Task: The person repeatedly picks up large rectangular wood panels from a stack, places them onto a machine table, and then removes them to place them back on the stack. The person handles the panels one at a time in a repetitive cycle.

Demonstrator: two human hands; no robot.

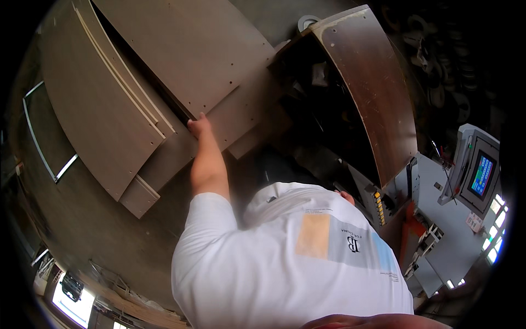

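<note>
My left arm reaches forward to a stack of flat grey-brown boards. My left hand (200,128) is closed at the near corner of the upper board (192,49), which has small drilled holes. Beneath it lies another drilled board (235,118). To the left, separated by a dark gap, more boards (98,104) are stacked with their pale edges showing. Only a few fingertips of my right hand (346,197) show past my white shirt, beside the machine; what they touch is hidden.
A brown wood-look panel (372,93) rises at the right over a dark hollow. Beyond it, a grey machine carries a lit control screen (482,174) and a yellow-and-black striped strip (379,208). A metal frame (34,131) lies at the far left on the floor (109,236).
</note>
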